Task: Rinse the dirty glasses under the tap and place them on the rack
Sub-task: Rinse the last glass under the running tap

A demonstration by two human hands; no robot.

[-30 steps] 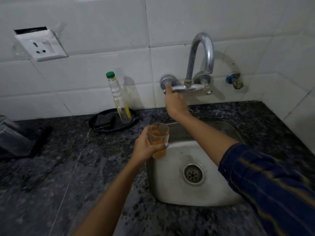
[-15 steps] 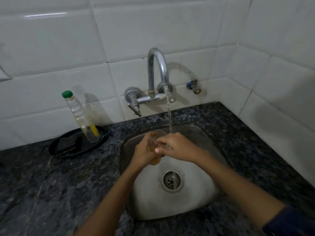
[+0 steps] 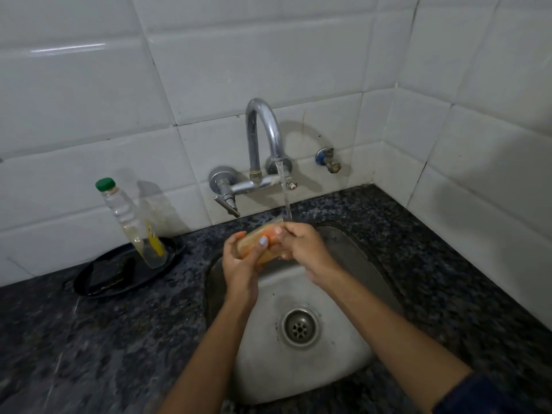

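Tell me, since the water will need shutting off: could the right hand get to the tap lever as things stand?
Probably yes, once it lets go: the right hand grips the glass, and nothing stands between it and the tap lever.

Both forearms extend forward and converge. The left hand [image 3: 239, 261] grips the glass [image 3: 259, 244] from below, thumb wrapped across its side; the right hand [image 3: 301, 243] curls over its upper end, fingers bent.

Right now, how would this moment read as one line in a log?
step: rinsing | tap: running | glass: tilted, orange residue, over sink | left hand: grips glass | right hand: on glass | rack: unseen
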